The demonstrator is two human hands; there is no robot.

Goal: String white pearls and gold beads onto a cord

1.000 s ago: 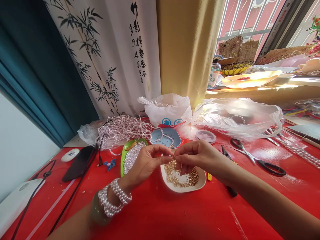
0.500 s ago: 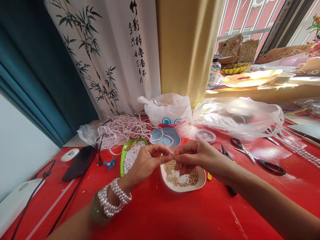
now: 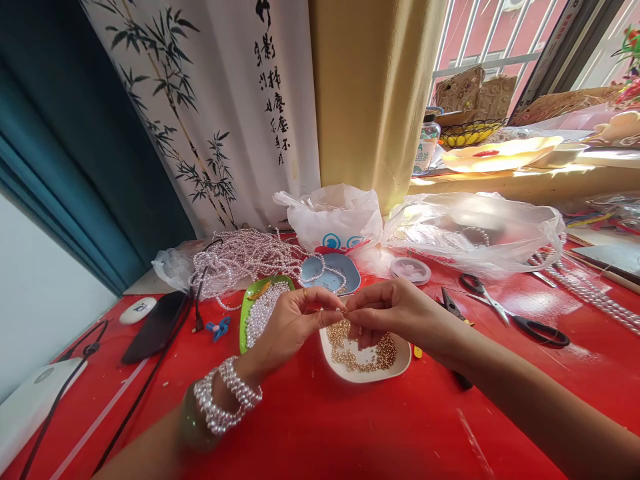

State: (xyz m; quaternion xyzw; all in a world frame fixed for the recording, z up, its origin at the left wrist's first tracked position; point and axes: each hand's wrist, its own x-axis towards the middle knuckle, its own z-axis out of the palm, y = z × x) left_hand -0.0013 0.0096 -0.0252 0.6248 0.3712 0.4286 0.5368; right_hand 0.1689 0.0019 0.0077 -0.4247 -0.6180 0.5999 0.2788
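small beadwork [image 3: 343, 311]: held up between both sets of fingertips, above the back part of the white dish [image 3: 363, 378]; mostly covered by fingers, too small to make out in full.
left hand [image 3: 295, 325]: thumb and forefinger pressed together at the tips, apparently pinching one end of the small beadwork.
right hand [image 3: 395, 310]: thumb and forefinger pinching likewise, right against the left hand's tips; remaining fingers curled down over the dish.
feel of the beadwork: probably very light, hard and smooth at the surface, so likely slippery; easily lost from a loose pinch. unclear whether strung on thread or wire, so stiffness not to be judged.
where to hold: best at the very ends, between thumb and forefinger pads, firm but not squeezing.
white dish: directly beneath, with loose gold beads [image 3: 386, 353] inside; probably quick to roll and scatter if knocked.
green tray [image 3: 243, 333]: partly behind the left hand, bearing loose white beads [image 3: 265, 312].
pliers [image 3: 451, 305]: on the red table [image 3: 320, 433], partly under the right forearm, near the scissors [image 3: 495, 308].
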